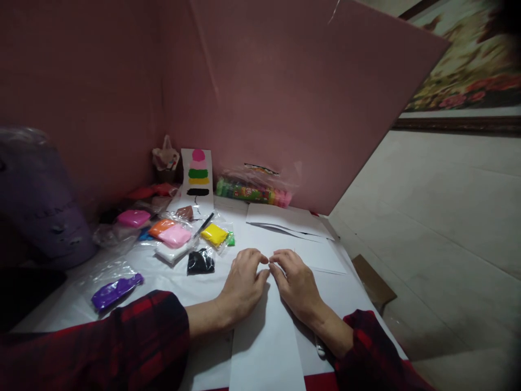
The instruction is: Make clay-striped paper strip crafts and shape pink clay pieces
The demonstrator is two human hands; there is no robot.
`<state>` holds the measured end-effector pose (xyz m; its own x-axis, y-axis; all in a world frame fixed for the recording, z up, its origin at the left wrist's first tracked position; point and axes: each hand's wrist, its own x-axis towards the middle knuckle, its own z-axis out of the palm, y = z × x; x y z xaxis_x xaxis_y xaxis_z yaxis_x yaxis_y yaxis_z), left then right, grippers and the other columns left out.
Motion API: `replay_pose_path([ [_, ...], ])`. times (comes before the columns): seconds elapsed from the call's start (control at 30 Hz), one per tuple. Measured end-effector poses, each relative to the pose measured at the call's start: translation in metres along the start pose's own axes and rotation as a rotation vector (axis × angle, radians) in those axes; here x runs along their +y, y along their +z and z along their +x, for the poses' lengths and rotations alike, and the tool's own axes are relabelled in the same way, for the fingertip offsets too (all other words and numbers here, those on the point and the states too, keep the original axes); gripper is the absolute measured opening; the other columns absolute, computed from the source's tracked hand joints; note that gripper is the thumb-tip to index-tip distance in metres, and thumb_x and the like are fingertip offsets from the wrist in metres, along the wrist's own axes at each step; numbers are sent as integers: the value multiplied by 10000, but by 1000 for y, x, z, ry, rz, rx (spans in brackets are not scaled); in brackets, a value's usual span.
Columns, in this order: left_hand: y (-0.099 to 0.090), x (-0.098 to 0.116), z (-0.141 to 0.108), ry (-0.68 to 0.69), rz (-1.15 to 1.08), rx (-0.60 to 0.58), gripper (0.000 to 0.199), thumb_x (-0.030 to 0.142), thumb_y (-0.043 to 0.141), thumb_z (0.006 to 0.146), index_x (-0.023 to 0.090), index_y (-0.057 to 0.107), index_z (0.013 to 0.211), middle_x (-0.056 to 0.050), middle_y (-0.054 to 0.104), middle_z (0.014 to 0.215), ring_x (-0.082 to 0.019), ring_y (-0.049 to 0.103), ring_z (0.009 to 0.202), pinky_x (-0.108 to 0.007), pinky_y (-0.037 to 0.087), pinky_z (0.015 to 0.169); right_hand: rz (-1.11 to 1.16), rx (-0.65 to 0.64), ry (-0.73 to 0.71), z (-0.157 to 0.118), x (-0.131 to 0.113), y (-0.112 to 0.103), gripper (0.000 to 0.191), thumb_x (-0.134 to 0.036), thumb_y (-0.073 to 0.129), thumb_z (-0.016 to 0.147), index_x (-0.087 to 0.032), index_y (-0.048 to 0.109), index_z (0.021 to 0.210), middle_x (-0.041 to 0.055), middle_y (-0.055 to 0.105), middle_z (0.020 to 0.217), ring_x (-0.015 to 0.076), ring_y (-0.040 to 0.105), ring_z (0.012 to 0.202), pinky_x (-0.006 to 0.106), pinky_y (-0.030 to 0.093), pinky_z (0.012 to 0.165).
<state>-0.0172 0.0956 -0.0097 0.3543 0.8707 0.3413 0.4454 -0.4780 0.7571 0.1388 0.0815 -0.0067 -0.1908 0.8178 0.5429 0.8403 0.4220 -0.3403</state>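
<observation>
My left hand [245,279] and my right hand [296,283] meet at the fingertips above a white sheet of paper [266,353]. Thumb and fingers of each are curled into a pinch. Anything between them is too small or hidden to name. Just left of my left hand lies a packet of black clay-like material [201,262]. A yellow packet [215,234] sits behind it, with a bit of green at its side.
Pink [175,235], orange [160,228] and purple [116,292] packets lie leftward. A sheet with painted colour patches [198,174] leans on the pink wall. Beside it stands a bag of coloured sticks [254,190]. Folded papers [288,221] lie behind my hands; a purple container [44,201] is far left.
</observation>
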Motion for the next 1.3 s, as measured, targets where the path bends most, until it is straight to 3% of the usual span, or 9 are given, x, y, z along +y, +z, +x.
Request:
replay_pose_path([
  [0.23, 3, 0, -3, 69, 54, 23, 144, 136, 484, 842, 198, 543, 958, -76, 563, 1085, -223, 476, 1106, -429, 387, 980, -25, 134, -177, 0, -4, -5, 154, -120, 489, 904, -186, 623, 941, 100, 677, 953, 235, 607, 909, 373, 501, 791],
  [0.37, 3, 1, -4, 62, 114, -13, 127, 137, 469, 850, 172, 538, 950, -94, 561, 1079, -225, 472, 1089, -420, 380, 976, 6, 57, -202, -1, -5, -7, 147, -130, 491, 913, -184, 626, 936, 64, 687, 843, 214, 611, 792, 346, 485, 724],
  [0.53, 2, 3, -4, 35, 183, -65, 128, 130, 483, 826, 165, 538, 936, -101, 559, 1087, -237, 465, 1084, -418, 371, 976, 8, -47, -196, 0, -3, -5, 165, -150, 472, 927, -181, 633, 919, 62, 694, 838, 210, 619, 791, 334, 476, 716],
  [1.3, 1, 6, -6, 24, 218, -88, 175, 128, 472, 807, 171, 535, 965, -106, 560, 1130, -247, 450, 1143, -417, 346, 1012, 3, -76, -184, 0, -3, -6, 156, -138, 477, 917, -183, 626, 917, 65, 686, 846, 216, 609, 810, 336, 469, 717],
])
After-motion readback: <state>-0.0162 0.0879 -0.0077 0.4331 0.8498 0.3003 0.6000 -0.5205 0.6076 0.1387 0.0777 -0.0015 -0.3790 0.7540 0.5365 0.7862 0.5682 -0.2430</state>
